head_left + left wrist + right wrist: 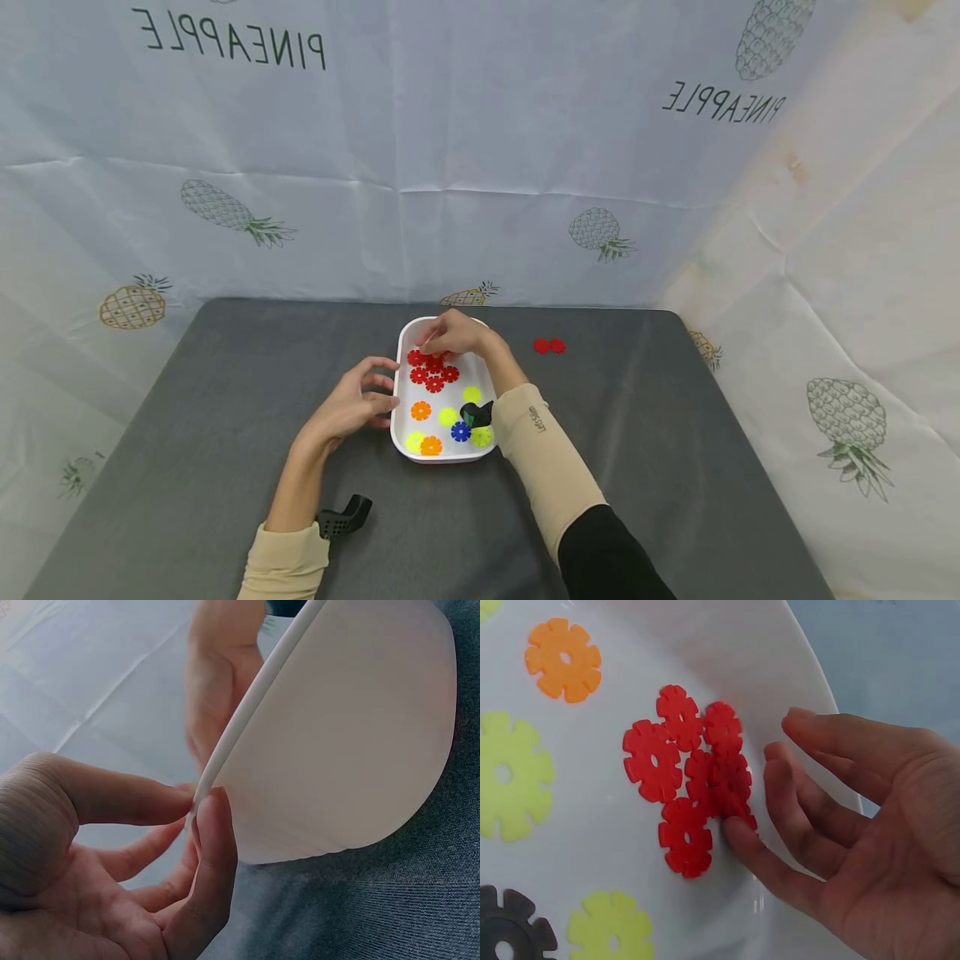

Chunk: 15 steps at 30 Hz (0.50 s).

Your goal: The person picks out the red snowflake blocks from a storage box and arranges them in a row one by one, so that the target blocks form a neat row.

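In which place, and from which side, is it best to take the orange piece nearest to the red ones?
Probably pinch the orange piece at opposite edges of its notched rim, from above: it lies flat in the white tray, apart from the red pieces, with room around it.

Left grip (351, 403), right forearm (551, 458) flank tray (446, 399); near side passable.

The bare left hand (354, 400) is pinching with thumb and fingertip; the bare right hand (459, 335) is bending its fingers loosely, while the beige-sleeved right forearm (553, 467) is slanting forward and leftward.
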Each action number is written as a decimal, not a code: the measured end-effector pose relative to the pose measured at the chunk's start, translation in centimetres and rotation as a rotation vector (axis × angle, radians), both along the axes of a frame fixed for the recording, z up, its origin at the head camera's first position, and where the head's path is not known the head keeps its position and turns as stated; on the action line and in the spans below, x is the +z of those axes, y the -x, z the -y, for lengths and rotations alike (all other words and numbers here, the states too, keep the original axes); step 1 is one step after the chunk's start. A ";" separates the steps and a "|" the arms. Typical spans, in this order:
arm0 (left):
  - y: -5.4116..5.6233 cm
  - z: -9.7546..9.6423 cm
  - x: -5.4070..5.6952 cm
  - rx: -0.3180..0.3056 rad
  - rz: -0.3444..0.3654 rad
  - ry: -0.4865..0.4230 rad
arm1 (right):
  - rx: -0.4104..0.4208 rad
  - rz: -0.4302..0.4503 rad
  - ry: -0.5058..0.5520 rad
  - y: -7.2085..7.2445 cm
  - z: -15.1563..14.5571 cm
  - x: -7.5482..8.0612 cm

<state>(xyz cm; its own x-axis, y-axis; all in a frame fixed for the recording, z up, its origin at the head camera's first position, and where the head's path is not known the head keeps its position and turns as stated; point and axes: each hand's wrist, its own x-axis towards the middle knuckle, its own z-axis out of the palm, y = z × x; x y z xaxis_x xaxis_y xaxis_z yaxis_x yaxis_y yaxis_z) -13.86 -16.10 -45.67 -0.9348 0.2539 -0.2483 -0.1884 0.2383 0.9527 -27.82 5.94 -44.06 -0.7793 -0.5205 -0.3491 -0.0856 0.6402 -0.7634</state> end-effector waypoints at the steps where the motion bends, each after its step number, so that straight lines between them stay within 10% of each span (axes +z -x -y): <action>1: 0.0 0.0 0.0 0.001 0.000 -0.001 | -0.008 -0.010 0.005 0.0 0.0 -0.2; 15: -0.1 -0.1 0.0 0.000 -0.015 0.007 | -0.037 -0.036 0.041 -0.4 0.4 -1.0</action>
